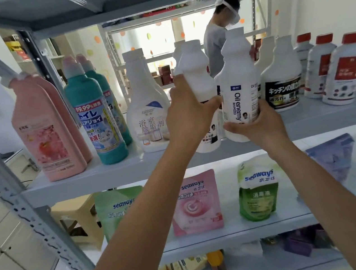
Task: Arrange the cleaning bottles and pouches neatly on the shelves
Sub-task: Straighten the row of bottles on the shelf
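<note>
- Two white bottles are held side by side at the front middle of the upper shelf (108, 178). Both are upright, with long axes vertical and near parallel.
- left hand (188, 114): the grip is wrapped round the mid-body of the left white bottle (197, 76), with the thumb laid across the near face and the fingers round the left flank.
- right hand (257, 120): the grip is cupped round the lower body of the Oil enemy bottle (238, 71), and the label is turned toward the camera.
- It cannot be told whether the two bottles touch each other, or whether their bases rest on the shelf or are held just above it.
- Key relation: each bottle stands directly ahead of its own grip, so no crossing of arms is needed.
- The open slot lies straight back from both grips, between the bathroom cleaner bottle (146, 107) to the left and the black-label bottle (282, 83) to the right.
- Judged next move: both bottles are pushed back along the shelf depth and kept vertical. The slot looks snug, so the neighbours on both sides could be clipped.
- The pouches on the lower shelf, including the pink pouch (195, 203), are well below and out of the path.
</note>
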{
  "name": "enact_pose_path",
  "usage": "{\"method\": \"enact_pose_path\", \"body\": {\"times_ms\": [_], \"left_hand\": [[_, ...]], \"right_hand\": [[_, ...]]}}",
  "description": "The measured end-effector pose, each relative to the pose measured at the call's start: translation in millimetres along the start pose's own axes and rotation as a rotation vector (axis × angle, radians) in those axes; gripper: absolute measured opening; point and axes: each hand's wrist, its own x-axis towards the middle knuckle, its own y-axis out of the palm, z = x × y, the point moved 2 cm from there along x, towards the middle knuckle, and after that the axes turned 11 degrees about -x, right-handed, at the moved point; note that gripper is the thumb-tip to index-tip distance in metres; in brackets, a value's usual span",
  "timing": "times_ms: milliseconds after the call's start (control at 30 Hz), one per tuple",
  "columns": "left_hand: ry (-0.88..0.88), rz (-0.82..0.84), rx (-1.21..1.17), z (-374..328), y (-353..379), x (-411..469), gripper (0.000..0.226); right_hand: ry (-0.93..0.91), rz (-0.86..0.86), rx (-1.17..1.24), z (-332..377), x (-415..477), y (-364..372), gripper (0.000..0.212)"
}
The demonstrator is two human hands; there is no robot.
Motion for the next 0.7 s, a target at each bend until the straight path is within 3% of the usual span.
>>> {"method": "enact_pose_path", "body": {"times_ms": [467, 533, 600, 667, 700], "left_hand": [[-0.185, -0.052, 0.06, 20.4, 33.7, 46.1, 0.076], [-0.099, -0.116, 0.15, 21.8, 36.6, 35.7, 0.078], [0.143, -0.258, 0.137, 13.9, 37.2, 8.1, 0.071], [0.327, -0.242, -0.097, 4.5, 37.5, -28.8, 0.065], [0.303, -0.149, -0.256, 2.1, 36.7, -46.2, 0.064]], "right_hand": [[-0.069, 0.031, 0.09, -11.2, -15.1, -16.5, 0.069], [-0.08, 0.038, 0.073, -8.7, -20.2, -20.3, 0.07], [-0.082, 0.057, 0.052, -6.9, -32.7, -28.0, 0.069], [-0.061, 0.102, 0.059, -12.0, -56.7, -34.3, 0.062], [-0.047, 0.146, 0.079, -17.9, -72.2, -35.3, 0.058]]}}
